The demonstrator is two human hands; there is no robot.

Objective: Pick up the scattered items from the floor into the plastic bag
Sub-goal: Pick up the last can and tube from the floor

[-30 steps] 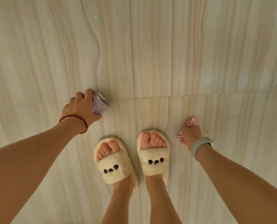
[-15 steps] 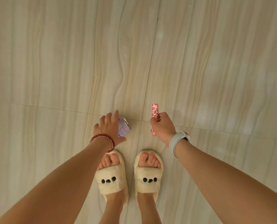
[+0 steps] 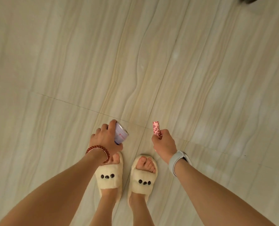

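**Both Hands Loaded: Carry to Bag**

The left hand (image 3: 105, 141) grips a pale can (image 3: 120, 134), fingers curled over its side, rim pointing forward and to the right. The right hand (image 3: 164, 144) pinches a pink patterned tube (image 3: 156, 128), which stands up out of the fist. Both items are off the floor (image 3: 70, 62) and held above the slippers (image 3: 109, 175).

Step in hand, by judgement: transport after pickup. The plastic bag is not in view, so the next move calls for locating it, then releasing each item over its opening.

Pose: both forearms extend forward and downward, wrists near each other, hands just apart. A bead bracelet (image 3: 98, 148) sits on the left wrist, a watch band (image 3: 176, 160) on the right.
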